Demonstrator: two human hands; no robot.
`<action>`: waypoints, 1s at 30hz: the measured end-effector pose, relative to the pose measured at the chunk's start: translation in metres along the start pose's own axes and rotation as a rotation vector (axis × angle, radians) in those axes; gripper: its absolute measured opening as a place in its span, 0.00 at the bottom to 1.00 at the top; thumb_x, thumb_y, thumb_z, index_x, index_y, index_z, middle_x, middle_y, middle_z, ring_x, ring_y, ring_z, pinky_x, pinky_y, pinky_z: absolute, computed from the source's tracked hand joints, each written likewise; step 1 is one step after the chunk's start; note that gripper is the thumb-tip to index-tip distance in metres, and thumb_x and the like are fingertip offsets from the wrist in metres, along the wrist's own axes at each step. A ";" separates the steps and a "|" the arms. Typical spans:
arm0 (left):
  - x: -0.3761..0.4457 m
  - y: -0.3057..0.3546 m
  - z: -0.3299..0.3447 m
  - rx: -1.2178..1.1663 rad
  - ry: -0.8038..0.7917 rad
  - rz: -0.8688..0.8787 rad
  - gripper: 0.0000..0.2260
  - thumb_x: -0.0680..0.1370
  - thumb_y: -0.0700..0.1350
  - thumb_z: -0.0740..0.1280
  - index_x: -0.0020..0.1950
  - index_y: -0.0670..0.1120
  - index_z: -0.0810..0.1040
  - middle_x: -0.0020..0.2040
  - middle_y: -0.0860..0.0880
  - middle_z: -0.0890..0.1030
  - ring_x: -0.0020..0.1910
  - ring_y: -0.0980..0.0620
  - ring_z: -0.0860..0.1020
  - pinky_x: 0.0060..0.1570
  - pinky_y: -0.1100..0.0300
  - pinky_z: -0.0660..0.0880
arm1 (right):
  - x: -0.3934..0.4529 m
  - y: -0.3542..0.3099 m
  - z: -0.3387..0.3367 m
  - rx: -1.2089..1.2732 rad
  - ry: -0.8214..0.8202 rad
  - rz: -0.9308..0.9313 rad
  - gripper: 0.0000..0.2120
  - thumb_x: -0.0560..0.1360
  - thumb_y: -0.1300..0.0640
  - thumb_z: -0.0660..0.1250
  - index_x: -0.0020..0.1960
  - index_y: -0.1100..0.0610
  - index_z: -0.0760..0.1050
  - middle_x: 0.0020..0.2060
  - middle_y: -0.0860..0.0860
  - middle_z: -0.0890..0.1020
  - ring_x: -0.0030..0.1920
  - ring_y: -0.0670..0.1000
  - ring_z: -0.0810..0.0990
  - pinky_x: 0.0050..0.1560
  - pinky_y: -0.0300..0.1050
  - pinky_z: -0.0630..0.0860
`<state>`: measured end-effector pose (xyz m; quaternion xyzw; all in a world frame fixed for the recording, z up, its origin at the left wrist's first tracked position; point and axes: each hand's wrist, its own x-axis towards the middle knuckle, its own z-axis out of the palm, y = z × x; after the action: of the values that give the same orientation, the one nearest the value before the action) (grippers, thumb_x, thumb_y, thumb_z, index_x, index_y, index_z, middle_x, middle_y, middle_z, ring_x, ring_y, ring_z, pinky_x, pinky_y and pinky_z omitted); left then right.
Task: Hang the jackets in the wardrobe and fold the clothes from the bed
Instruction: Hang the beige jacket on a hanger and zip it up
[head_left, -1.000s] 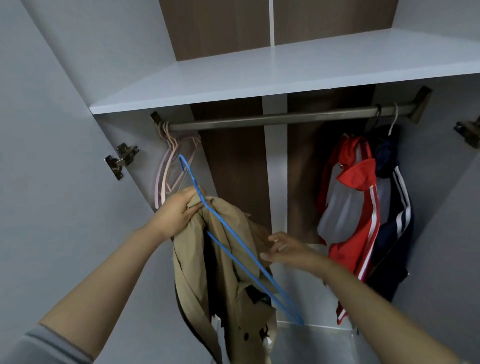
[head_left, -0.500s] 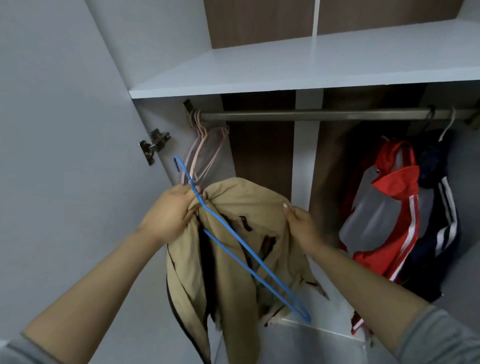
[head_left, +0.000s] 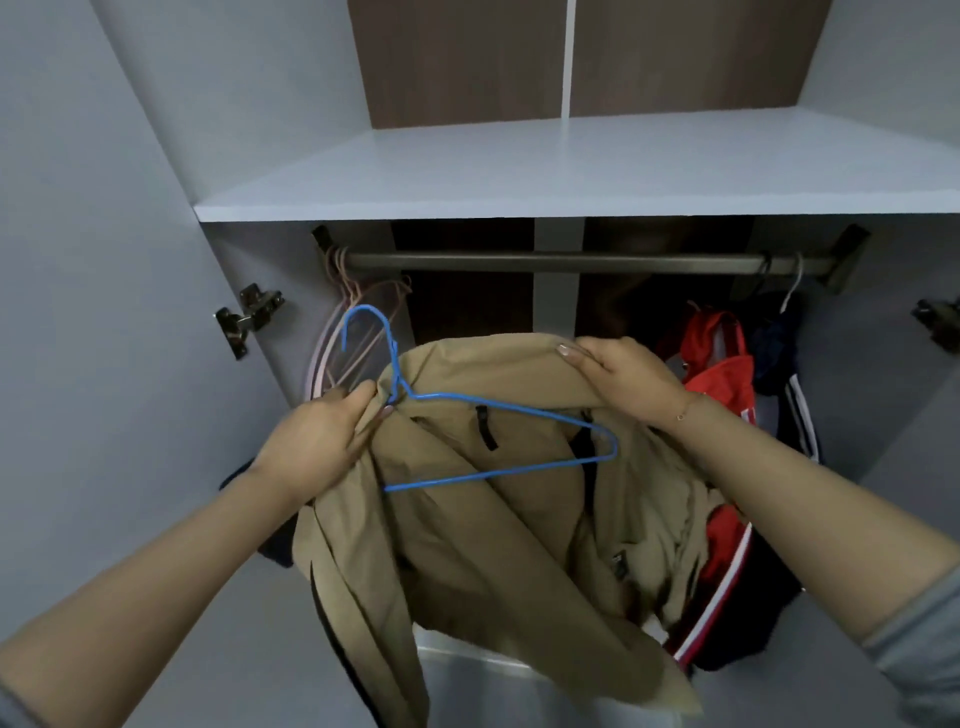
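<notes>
A beige jacket (head_left: 509, 540) hangs spread between my hands in front of the open wardrobe. My left hand (head_left: 317, 441) grips its left shoulder together with the neck of a blue wire hanger (head_left: 498, 405), which lies roughly level across the jacket's open inside. My right hand (head_left: 623, 379) holds the collar edge at the upper right. The hanger's hook points up and left, below the dark rail (head_left: 571, 262).
Several pink hangers (head_left: 353, 322) hang at the rail's left end. A red and grey jacket (head_left: 727, 374) and a dark striped one (head_left: 789, 374) hang at the right. A white shelf (head_left: 571, 176) sits above the rail. Door hinges (head_left: 249, 317) stick out on both sides.
My right hand has gone up to the collar and pulled the jacket open to the right. The blue hanger has swung from steeply slanted to nearly level. The view has shifted downward and closer.
</notes>
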<state>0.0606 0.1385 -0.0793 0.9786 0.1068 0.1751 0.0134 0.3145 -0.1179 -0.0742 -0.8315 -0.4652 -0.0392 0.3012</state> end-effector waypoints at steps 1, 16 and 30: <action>0.003 0.003 0.000 0.002 0.016 0.019 0.15 0.81 0.62 0.49 0.47 0.52 0.65 0.38 0.50 0.70 0.34 0.46 0.74 0.33 0.56 0.69 | -0.003 0.005 -0.003 -0.021 -0.004 0.019 0.22 0.82 0.42 0.54 0.37 0.54 0.72 0.30 0.48 0.76 0.34 0.48 0.77 0.33 0.43 0.67; 0.037 0.068 0.002 -0.018 0.088 -0.125 0.10 0.81 0.52 0.59 0.51 0.49 0.76 0.43 0.49 0.76 0.40 0.46 0.77 0.35 0.57 0.69 | -0.035 -0.035 -0.005 0.554 -0.048 0.404 0.18 0.83 0.56 0.57 0.35 0.56 0.70 0.26 0.48 0.78 0.29 0.41 0.78 0.33 0.44 0.73; 0.034 0.053 -0.030 -0.366 0.462 0.050 0.09 0.75 0.46 0.61 0.51 0.50 0.79 0.45 0.57 0.78 0.42 0.62 0.72 0.35 0.71 0.65 | -0.048 -0.018 -0.002 -0.155 0.174 -0.098 0.21 0.78 0.42 0.63 0.57 0.58 0.76 0.48 0.51 0.80 0.50 0.52 0.79 0.49 0.46 0.72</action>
<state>0.0921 0.0932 -0.0358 0.8965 0.0494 0.4100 0.1606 0.2740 -0.1477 -0.0811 -0.8221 -0.4728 -0.1614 0.2731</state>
